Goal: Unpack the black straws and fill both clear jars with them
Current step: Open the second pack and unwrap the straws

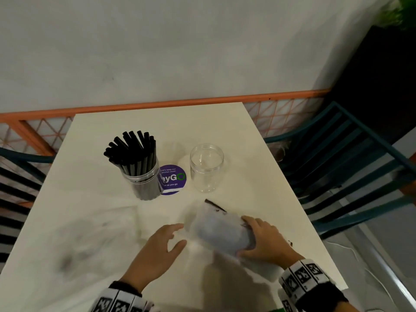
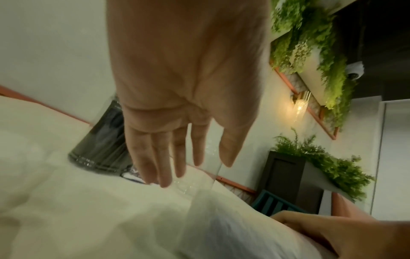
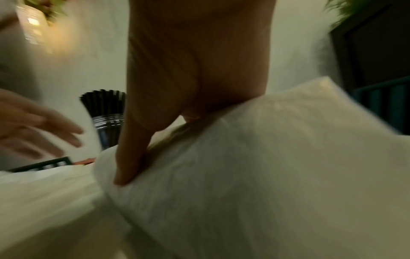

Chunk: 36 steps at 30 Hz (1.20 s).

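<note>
A clear jar (image 1: 144,181) packed with black straws (image 1: 131,150) stands at the table's middle left. To its right, an empty clear jar (image 1: 206,167) stands upright. My right hand (image 1: 263,238) grips a blurred white plastic pack (image 1: 221,229) near the table's front; black straws (image 1: 213,204) poke out of its far end. The thumb (image 3: 133,154) presses into the pack's wrap (image 3: 255,166). Just left of the pack hovers my left hand (image 1: 167,238), fingers (image 2: 164,157) spread and holding nothing. The full jar (image 2: 104,140) shows behind those fingers.
A round purple sticker (image 1: 173,179) lies between the two jars. Teal slatted chairs (image 1: 351,167) flank the cream table (image 1: 90,221). An orange rail (image 1: 157,104) and a white wall lie behind it, and a dark planter (image 1: 387,86) stands at the right.
</note>
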Motion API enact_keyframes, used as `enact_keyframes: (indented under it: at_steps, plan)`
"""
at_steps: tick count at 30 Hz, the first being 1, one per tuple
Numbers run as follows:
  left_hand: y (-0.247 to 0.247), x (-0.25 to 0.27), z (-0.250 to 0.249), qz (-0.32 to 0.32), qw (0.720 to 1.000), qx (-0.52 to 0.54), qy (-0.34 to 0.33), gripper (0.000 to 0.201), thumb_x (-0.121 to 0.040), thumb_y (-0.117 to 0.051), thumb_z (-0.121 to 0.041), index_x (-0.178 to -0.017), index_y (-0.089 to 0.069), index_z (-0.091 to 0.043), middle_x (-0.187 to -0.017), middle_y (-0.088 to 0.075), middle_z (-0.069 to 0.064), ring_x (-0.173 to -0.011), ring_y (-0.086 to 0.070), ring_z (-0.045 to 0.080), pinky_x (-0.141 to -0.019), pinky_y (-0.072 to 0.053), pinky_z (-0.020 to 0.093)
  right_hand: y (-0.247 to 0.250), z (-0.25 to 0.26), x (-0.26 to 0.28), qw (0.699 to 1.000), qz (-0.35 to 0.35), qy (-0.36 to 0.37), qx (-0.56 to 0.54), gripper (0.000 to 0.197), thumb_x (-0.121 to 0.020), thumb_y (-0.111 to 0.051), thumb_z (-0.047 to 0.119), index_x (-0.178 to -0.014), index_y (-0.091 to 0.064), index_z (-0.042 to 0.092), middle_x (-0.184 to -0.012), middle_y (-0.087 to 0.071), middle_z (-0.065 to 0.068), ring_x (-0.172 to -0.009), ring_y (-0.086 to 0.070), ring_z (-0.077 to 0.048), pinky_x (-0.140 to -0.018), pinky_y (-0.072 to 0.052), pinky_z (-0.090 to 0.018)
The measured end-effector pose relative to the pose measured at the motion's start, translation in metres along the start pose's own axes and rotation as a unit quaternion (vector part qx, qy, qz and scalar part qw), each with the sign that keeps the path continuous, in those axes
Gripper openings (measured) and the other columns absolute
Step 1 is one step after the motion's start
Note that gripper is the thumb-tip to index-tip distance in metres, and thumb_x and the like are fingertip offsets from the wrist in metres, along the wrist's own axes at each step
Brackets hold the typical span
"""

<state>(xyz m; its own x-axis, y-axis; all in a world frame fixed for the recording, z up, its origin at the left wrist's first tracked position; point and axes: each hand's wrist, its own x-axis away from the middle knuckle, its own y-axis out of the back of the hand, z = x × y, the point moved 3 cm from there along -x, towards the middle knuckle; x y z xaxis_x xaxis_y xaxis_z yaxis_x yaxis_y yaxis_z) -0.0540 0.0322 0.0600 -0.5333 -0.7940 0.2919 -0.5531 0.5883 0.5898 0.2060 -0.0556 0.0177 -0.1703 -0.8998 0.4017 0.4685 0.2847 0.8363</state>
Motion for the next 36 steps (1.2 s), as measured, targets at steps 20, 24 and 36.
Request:
enact_keyframes:
  at_steps: [20, 24, 36]
  plan:
    - [-0.008, 0.001, -0.023, -0.282, 0.949, 0.139, 0.027, 0.014, -0.080, -0.067, -0.008, -0.074, -0.069, -0.021, -0.079, -0.071, -0.008, -0.071, -0.061, -0.009, -0.066, -0.043, 0.000, 0.041, 0.039, -0.005, 0.953, -0.112, 0.281, -0.003, 0.070, -0.081, -0.017, 0.068, -0.132, -0.044, 0.028, -0.135, -0.047, 0.004, -0.127, -0.037, -0.015, -0.105, -0.023, -0.026]
    - [-0.002, 0.008, -0.038, -0.350, 0.922, 0.165, -0.005, 0.019, -0.079, -0.068, -0.010, -0.072, -0.067, -0.027, -0.070, -0.071, -0.018, -0.071, -0.062, -0.006, -0.067, -0.045, 0.002, 0.055, 0.056, -0.010, 0.935, -0.184, 0.301, -0.027, 0.045, -0.088, -0.033, 0.049, -0.109, -0.064, 0.022, -0.102, -0.070, 0.003, -0.093, -0.063, -0.018, -0.086, -0.045, -0.033]
    - [0.049, 0.021, -0.048, -0.442, 0.873, 0.201, -0.033, 0.015, -0.082, -0.066, -0.016, -0.075, -0.067, -0.030, -0.067, -0.069, -0.026, -0.065, -0.061, -0.001, -0.063, -0.046, 0.008, 0.119, -0.016, -0.001, 0.926, -0.227, 0.211, -0.218, 0.026, -0.078, -0.072, 0.016, -0.069, -0.061, 0.038, -0.081, -0.068, 0.017, -0.077, -0.060, -0.005, -0.064, -0.042, -0.009]
